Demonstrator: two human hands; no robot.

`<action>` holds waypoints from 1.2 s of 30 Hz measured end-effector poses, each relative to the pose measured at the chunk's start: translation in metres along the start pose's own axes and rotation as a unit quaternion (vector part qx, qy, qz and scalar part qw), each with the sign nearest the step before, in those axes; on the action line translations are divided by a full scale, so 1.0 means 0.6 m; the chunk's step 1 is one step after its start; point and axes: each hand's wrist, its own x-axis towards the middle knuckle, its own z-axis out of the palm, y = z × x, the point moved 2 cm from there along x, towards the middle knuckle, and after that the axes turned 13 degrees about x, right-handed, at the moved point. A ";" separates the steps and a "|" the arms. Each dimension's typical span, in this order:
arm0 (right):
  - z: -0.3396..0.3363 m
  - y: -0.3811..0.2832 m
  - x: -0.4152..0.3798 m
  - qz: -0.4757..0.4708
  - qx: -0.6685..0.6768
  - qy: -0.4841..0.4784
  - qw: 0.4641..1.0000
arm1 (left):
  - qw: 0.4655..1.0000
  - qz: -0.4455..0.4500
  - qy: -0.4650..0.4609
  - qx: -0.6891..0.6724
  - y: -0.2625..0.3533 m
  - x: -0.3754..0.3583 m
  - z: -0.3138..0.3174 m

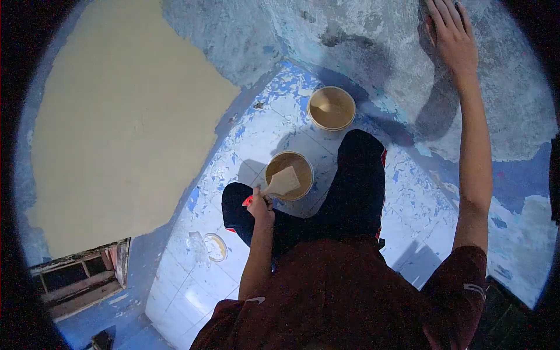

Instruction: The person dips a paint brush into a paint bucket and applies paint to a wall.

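My left hand (261, 209) is closed around the handle of a wide paintbrush (284, 181), its handle end red. The brush head, coated in a pale cream colour, overlaps the mouth of a round bucket (311, 188) that stands between my bent legs. Up on the grey, patchy wall (402, 35) at the right, my right hand (454, 41) lies with its fingers stretched out and nothing in it.
A second bucket (332, 128) with tan contents stands farther back, near the corner. Cream paint (128, 128) covers much of the left wall, above a window frame (87, 273). A round lid (216, 247) lies on the tiled floor, among blue paint flakes.
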 end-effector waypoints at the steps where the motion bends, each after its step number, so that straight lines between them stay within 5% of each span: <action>1: -0.003 -0.002 0.001 -0.001 0.000 0.002 1.000 | 0.999 0.013 0.029 0.024 0.007 -0.008 0.007; 7: -0.008 -0.004 0.005 0.033 0.031 -0.013 0.999 | 0.981 0.094 0.120 0.123 0.065 -0.054 0.043; 9: -0.016 -0.009 0.011 -0.021 -0.035 0.028 0.999 | 0.975 0.109 0.133 0.142 0.070 -0.055 0.045; 14: 0.033 0.019 -0.008 -0.004 -0.019 0.044 0.999 | 0.970 0.146 0.003 0.194 0.087 -0.040 0.046; 24: 0.044 0.032 -0.012 -0.002 -0.014 0.023 1.000 | 0.932 0.190 0.025 0.307 0.078 0.002 0.015; 25: 0.043 0.035 -0.009 0.000 -0.019 0.037 0.999 | 0.931 0.244 0.018 0.272 0.073 0.003 0.013; 26: 0.042 0.035 -0.010 -0.002 -0.016 0.024 1.000 | 0.957 0.172 0.005 0.234 0.094 -0.038 0.029; 30: 0.035 0.029 -0.007 0.012 -0.016 0.000 1.000 | 0.943 0.227 0.026 0.242 0.060 -0.010 0.013; 36: 0.016 0.017 -0.002 0.036 -0.018 -0.012 0.999 | 0.944 0.192 0.034 0.266 0.087 -0.024 0.033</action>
